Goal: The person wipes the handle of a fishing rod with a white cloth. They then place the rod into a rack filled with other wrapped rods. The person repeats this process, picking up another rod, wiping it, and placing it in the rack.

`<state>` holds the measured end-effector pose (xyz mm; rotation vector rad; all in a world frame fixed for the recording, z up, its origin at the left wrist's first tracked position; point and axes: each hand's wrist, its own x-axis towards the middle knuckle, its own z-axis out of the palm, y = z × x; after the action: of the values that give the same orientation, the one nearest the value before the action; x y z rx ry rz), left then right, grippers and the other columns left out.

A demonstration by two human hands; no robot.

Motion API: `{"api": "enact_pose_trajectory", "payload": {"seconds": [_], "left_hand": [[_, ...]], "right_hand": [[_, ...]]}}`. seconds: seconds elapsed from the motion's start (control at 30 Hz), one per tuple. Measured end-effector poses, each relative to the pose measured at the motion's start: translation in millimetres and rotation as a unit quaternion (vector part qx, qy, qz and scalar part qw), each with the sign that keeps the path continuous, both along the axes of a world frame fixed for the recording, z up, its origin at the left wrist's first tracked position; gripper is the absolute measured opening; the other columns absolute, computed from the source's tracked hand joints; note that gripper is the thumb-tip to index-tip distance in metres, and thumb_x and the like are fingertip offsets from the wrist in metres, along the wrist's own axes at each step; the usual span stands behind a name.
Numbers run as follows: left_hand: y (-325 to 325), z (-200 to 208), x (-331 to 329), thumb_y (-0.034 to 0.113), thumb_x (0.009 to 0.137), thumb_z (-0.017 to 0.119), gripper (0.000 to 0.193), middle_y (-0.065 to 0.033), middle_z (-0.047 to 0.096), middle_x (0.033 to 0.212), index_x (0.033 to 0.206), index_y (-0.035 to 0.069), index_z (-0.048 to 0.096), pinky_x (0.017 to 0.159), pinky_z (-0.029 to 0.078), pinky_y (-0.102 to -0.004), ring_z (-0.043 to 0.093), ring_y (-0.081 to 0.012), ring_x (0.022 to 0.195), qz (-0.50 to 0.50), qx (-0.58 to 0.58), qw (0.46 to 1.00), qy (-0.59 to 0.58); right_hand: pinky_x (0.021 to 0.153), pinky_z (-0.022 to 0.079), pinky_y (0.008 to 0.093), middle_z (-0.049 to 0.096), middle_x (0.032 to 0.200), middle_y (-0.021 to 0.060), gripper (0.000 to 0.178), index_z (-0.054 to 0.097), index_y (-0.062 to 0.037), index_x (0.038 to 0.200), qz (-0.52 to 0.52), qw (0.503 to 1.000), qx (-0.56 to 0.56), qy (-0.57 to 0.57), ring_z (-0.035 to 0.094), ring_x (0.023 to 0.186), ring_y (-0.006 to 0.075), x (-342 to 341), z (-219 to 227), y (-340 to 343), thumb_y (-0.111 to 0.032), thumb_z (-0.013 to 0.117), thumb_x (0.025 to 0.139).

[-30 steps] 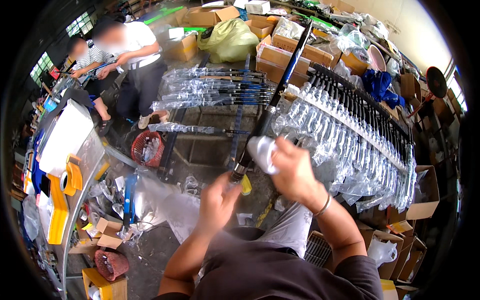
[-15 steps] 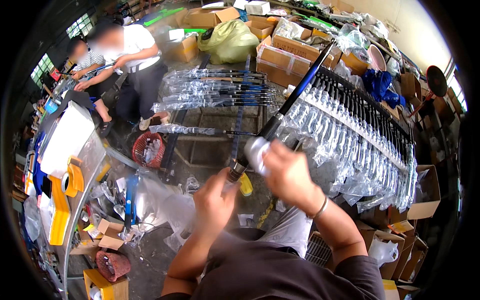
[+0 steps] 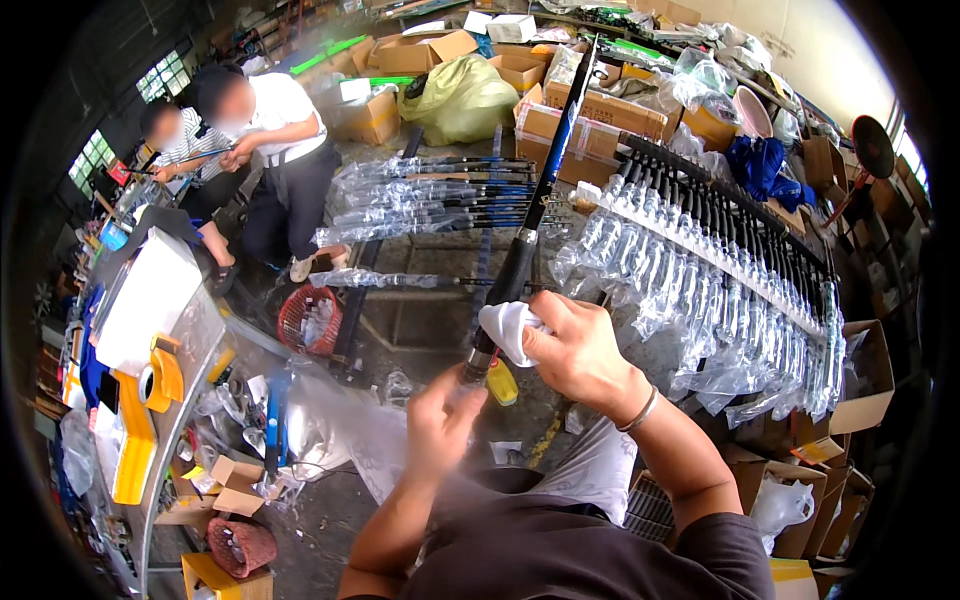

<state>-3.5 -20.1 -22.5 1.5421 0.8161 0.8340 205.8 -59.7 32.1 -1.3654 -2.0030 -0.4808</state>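
A black and blue fishing rod (image 3: 516, 262) slants up and away in front of me. My left hand (image 3: 442, 415) is closed around its butt end, with the fingers slightly blurred. Higher on the black handle, my right hand (image 3: 585, 350) grips a white cloth (image 3: 508, 330) that is pressed against the rod. Part of the handle is hidden under the cloth. Beyond the rod, several bagged rods (image 3: 430, 200) lie across a metal frame. To the right stands a long row of plastic-wrapped rods (image 3: 690, 275).
Two people work at the far left, one in a white shirt (image 3: 285, 105). A table (image 3: 200, 335) with yellow tape (image 3: 160, 380) stands left. Red baskets (image 3: 308, 318) sit on the floor, with a yellow item (image 3: 502, 383) behind the rod. Cardboard boxes (image 3: 575, 140) line the back.
The rod has swung to a steeper angle, its far end moving left. My left hand has shifted slightly right and down. The cloth, blurred before, is now sharp against the handle.
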Motion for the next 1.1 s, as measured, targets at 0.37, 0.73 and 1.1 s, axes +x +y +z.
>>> {"api": "enact_pose_trajectory", "payload": {"seconds": [0.37,0.73,1.1], "left_hand": [[9,-10,-4,0.017,0.094,0.059,0.027,-0.0019,0.056,0.07,0.111,-0.004,0.059,0.046,0.036,-0.0197,0.048,-0.0054,0.054,-0.003,-0.091,0.994,-0.066],[101,6,60,0.022,0.097,0.055,0.029,-0.0045,0.057,0.08,0.115,-0.001,0.056,0.055,0.045,-0.0239,0.053,-0.0109,0.063,-0.015,-0.236,0.928,-0.288],[94,-12,93,0.023,0.093,0.062,0.02,-0.0048,0.058,0.07,0.093,0.003,0.06,0.049,0.044,-0.0265,0.053,-0.0123,0.053,0.043,-0.302,0.908,-0.286]], "right_hand": [[0.062,0.051,0.0342,0.058,0.091,0.0149,0.033,0.063,-0.0023,0.103,-0.06,0.972,0.161,0.162,0.062,0.074,0.0317,19,25,4,0.008,0.058,0.073],[0.078,0.049,0.0272,0.062,0.103,0.0022,0.041,0.052,-0.0015,0.127,0.11,0.576,-0.32,0.744,0.058,0.088,0.0098,-65,-143,-27,-0.02,0.063,0.092],[0.08,0.051,0.0297,0.062,0.108,0.0061,0.064,0.048,-0.0007,0.124,0.217,0.47,-0.277,0.809,0.062,0.092,0.0133,-68,-118,-56,-0.032,0.078,0.078]]}}
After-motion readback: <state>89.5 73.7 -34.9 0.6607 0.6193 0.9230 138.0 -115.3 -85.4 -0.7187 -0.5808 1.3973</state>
